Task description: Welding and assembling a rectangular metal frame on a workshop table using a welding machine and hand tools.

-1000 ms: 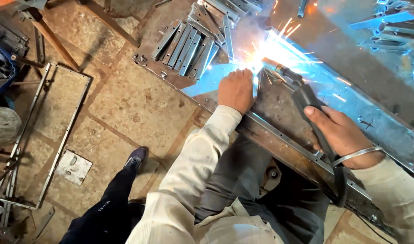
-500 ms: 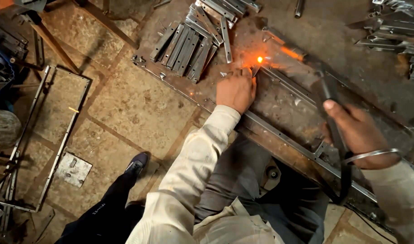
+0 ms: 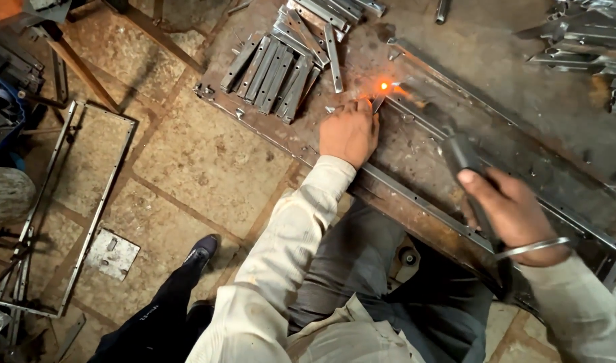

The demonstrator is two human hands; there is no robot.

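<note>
L hand [image 3: 349, 132] pins small strip [image 3: 377, 104] at frame edge; R hand [image 3: 515, 212] grips electrode holder [image 3: 464, 156].

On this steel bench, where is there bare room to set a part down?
Bare plate lies between the long frame and the scrap heap at top right. Crowded: the flat bars at the left end, and around the glowing spot by the left hand.

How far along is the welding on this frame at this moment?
Done: a spot on the metal frame glows orange, with no arc burning. In hand: the left hand presses a small piece at that spot; the right hand holds the electrode holder just off it. Left: a stack of flat bars lies loose beside the frame.
</note>
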